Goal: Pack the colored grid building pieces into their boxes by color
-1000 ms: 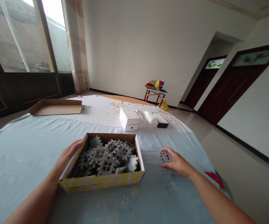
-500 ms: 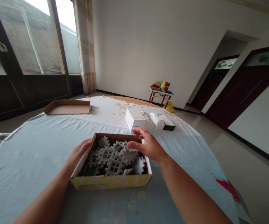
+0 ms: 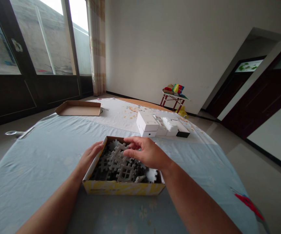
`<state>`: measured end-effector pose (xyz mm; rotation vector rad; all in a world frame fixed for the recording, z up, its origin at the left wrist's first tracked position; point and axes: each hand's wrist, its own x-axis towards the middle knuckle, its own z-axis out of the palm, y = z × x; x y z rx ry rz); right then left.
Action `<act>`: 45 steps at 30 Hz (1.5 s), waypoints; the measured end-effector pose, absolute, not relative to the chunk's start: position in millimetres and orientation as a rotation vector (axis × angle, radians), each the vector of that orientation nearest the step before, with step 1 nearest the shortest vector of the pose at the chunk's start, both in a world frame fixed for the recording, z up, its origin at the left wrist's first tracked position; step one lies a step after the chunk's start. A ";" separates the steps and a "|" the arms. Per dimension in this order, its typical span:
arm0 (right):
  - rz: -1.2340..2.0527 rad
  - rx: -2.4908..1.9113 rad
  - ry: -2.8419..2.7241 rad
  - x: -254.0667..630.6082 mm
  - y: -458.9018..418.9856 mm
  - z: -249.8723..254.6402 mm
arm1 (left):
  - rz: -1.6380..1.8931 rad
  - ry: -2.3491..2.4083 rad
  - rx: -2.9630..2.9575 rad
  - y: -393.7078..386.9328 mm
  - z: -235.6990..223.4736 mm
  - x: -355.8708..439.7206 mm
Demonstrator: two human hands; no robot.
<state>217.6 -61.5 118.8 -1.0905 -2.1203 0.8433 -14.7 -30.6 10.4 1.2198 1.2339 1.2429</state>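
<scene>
An open cardboard box (image 3: 123, 188) with a yellow-and-white patterned front wall stands on the table before me. Inside lie many grey interlocking plastic pieces (image 3: 126, 173) with notched edges, some with window-like cut-outs. My left hand (image 3: 91, 155) rests along the outside of the box's left wall, fingers stretched out toward its far corner; the thumb is hidden. Over the right part of the box hovers my right hand (image 3: 147, 152), thumb and curved fingers apart, close above the grey pieces. No piece shows between its fingers.
Behind the box stand a white box (image 3: 147, 125), white packaging trays (image 3: 168, 126) and a black-edged box (image 3: 181, 128). At the far left lies a brown cardboard lid (image 3: 79, 109). A blue cloth (image 3: 57, 152) covers the table. A small side table (image 3: 173, 96) stands by the wall.
My right hand has moved left and inward, from the box's right rim to over the pieces. The left hand stays at the left wall. The whole view has shifted slightly.
</scene>
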 end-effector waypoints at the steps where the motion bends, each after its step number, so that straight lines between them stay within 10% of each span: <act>1: 0.839 -1.081 -2.126 216.0 -61.6 119.1 | 1.243 1.238 1.226 -30.7 10.5 -14.8; 13: 0.929 -0.932 -2.603 262.4 -83.2 114.9 | 1.285 1.308 1.257 -32.9 16.4 -12.9; 30: 0.405 -1.350 -1.538 294.6 -48.5 61.8 | 1.328 1.557 1.261 -39.6 42.2 -18.5; 38: 0.723 -1.508 -1.425 305.4 -45.2 -7.9 | 1.153 1.919 1.564 71.7 96.3 -62.0; 45: 0.796 -1.555 -1.421 302.4 -36.8 -11.1 | 0.868 2.176 1.744 187.8 44.8 -70.9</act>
